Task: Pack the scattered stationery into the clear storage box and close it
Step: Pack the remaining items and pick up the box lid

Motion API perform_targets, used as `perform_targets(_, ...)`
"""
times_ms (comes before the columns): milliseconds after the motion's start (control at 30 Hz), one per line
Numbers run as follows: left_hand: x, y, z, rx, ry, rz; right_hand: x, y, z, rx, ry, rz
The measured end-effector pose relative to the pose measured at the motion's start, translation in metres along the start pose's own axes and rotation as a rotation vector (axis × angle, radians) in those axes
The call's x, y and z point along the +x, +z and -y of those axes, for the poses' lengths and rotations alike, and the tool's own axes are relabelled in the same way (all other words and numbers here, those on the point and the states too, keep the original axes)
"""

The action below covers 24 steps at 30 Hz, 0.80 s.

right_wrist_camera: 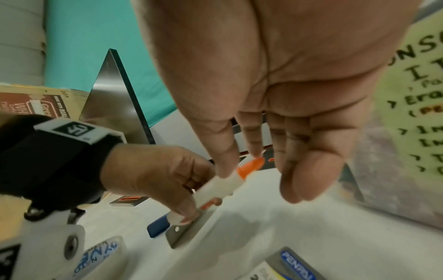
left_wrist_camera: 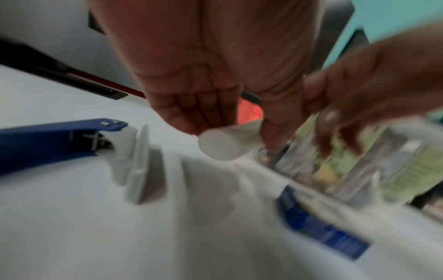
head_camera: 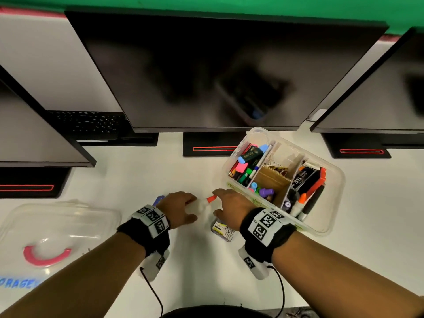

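Observation:
A white glue bottle [head_camera: 202,205] with an orange cap [head_camera: 212,198] is pinched by its body in my left hand [head_camera: 191,208], just above the white desk. The left wrist view shows its round base [left_wrist_camera: 220,144] between my fingers and thumb. My right hand [head_camera: 215,203] reaches in, thumb and forefinger spread either side of the cap [right_wrist_camera: 251,164], fingers fairly straight. The clear storage box [head_camera: 333,198] stands open at the right, its divided compartments holding markers, highlighters, clips and more. Its clear lid [head_camera: 59,223] with a pink handle lies at the left.
A blue stapler [left_wrist_camera: 48,140] lies behind my left hand. A small clear box [head_camera: 223,229] with a blue and yellow label sits under my right palm. Three dark monitors on stands and a keyboard [head_camera: 85,125] line the back of the desk.

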<state>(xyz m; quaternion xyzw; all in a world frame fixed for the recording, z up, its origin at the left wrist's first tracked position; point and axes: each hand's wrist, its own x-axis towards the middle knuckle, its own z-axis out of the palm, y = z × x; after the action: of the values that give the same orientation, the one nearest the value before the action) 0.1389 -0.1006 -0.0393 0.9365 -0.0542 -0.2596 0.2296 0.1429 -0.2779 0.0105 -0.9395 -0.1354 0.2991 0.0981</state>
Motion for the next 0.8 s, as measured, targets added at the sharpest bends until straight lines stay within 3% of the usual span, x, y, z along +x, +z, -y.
perform_targets(167, -0.016, -0.004, -0.01, -0.284, 0.095, 0.033, -0.006, -0.001, 0.001, 0.136, -0.117, -0.008)
perform_targets(300, -0.017, -0.011, -0.013, -0.505, 0.046, 0.029, -0.017, -0.018, 0.007, 0.156, -0.146, -0.062)
perform_targets(433, -0.018, -0.02, -0.005, -0.424, -0.001, -0.09, -0.039, -0.058, 0.008, 0.124, -0.166, -0.197)
perform_targets(567, -0.017, -0.03, 0.035, -0.045, -0.174, -0.253, -0.077, -0.116, -0.02, 0.265, -0.12, -0.433)
perform_targets(700, -0.02, -0.023, 0.07, 0.155, -0.472, -0.1, -0.11, -0.149, -0.078, 0.25, 0.099, -0.533)
perform_targets(800, -0.02, -0.011, 0.076, 0.151, -0.516, -0.015, -0.111, -0.141, -0.119, 0.102, 0.309, -0.379)
